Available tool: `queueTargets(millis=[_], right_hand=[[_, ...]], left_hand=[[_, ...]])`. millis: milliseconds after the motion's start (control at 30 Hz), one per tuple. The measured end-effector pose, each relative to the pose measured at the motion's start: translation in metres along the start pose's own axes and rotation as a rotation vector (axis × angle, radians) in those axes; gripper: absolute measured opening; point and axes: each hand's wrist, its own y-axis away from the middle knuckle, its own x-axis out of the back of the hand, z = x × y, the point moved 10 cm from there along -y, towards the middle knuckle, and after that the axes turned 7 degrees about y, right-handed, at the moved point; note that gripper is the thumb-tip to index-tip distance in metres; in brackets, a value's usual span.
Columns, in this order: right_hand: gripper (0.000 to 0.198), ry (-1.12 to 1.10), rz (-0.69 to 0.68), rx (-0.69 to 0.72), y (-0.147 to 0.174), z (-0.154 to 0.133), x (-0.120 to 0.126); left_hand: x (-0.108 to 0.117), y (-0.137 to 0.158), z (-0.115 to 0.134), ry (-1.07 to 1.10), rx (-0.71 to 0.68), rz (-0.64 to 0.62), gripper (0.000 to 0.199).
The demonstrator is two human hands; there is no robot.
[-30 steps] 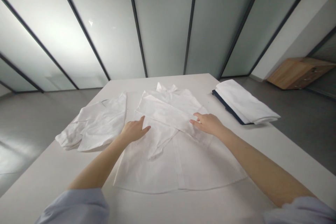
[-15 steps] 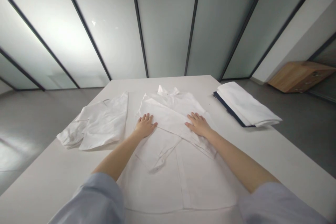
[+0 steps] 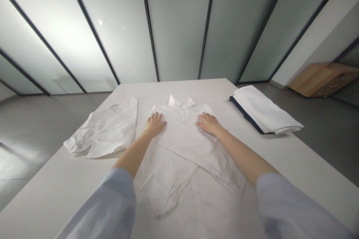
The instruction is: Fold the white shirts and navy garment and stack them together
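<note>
A white long-sleeved shirt [image 3: 179,138] lies spread on the table in front of me, collar at the far end and both sleeves folded across its front. My left hand [image 3: 155,124] rests flat near the shirt's left shoulder, fingers spread. On the opposite side, my right hand [image 3: 209,123] lies palm down by the right shoulder, its fingers also apart. Neither hand grips the cloth. The shirt's hem runs out of the bottom of the view.
Left of the shirt, another white garment [image 3: 112,129] lies loosely folded. A folded white cloth [image 3: 266,108] sits on a dark blue one [image 3: 246,117] near the right edge of the white table [image 3: 286,157]. Beyond are frosted glass panels [image 3: 176,26] and a wooden cabinet [image 3: 316,80].
Both hands have moved a little farther from me, up to the shoulders. The shirt has shifted towards me, with its folded sleeves lower in view and its hem now out of sight.
</note>
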Motion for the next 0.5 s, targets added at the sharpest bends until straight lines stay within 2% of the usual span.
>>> queueTargets(millis=[100, 200, 367, 433, 500], right_hand=[[0.058, 0.009, -0.038, -0.086, 0.006, 0.006, -0.021], [0.06, 0.017, -0.044, -0.114, 0.023, 0.005, -0.028], [0.055, 0.051, -0.046, -0.032, 0.041, -0.004, -0.01], [0.047, 0.062, -0.111, -0.022, 0.034, 0.0, -0.002], [0.041, 0.051, -0.191, -0.081, 0.018, 0.011, 0.004]], left_hand=[[-0.015, 0.002, -0.01, 0.015, 0.045, -0.033, 0.065], [-0.019, 0.014, -0.011, 0.005, 0.039, -0.038, 0.065], [0.0, 0.031, -0.001, -0.071, -0.045, 0.025, 0.057], [0.01, 0.029, 0.0, -0.087, -0.028, 0.026, 0.052], [0.021, 0.018, 0.002, -0.073, 0.013, 0.021, 0.046]])
